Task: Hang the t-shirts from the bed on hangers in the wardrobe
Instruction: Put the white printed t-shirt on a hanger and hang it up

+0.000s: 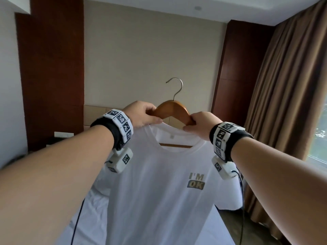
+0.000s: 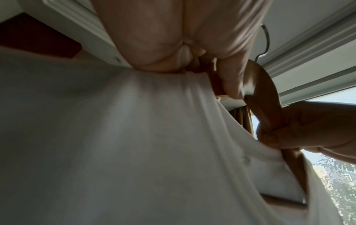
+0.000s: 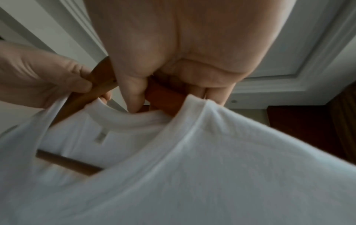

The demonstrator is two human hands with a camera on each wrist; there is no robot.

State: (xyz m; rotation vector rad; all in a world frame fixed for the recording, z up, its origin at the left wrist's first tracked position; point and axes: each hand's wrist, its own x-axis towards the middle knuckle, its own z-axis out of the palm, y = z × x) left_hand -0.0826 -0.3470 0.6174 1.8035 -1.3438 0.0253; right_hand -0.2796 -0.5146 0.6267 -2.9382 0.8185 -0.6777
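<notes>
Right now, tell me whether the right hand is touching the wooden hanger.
Touching. The right wrist view shows the right hand with thumb and fingers curled round the wooden hanger just above the t-shirt collar; no gap shows.

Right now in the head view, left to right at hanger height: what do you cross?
Dark wood panel → left hand → wooden hanger → right hand → brown curtain → window.

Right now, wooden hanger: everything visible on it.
The wooden hanger is glossy brown, with a silver metal hook pointing up and a crossbar showing through the neck of the white t-shirt draped on it. It is held upright in the air above the bed: left hand and right hand grip its shoulders.
</notes>
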